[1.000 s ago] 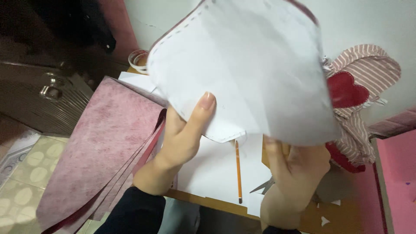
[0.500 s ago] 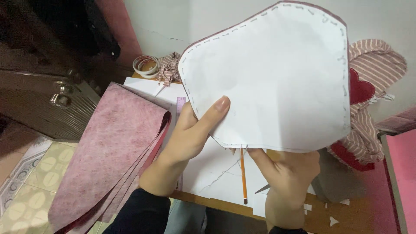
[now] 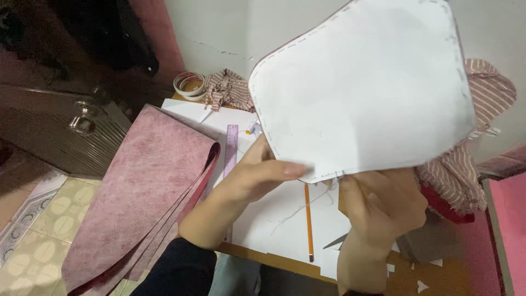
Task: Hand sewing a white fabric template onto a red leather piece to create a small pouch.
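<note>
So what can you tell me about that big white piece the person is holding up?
The white piece is a flat sheet with rounded corners, white like paper or stiff lining, with a dashed line of stitches running close to its edge and a thin dark-red rim showing along the top. Loose threads hang from its bottom edge. It is held up in the air, tilted, above the desk. The left hand pinches its lower left edge; the right hand grips the bottom.

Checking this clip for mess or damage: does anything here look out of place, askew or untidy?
A few things. Loose threads dangle from the bottom edge of the stitched white piece held by the left hand and right hand. The pink fabric hangs off the table's edge. Small white scraps lie scattered near the right.
</note>
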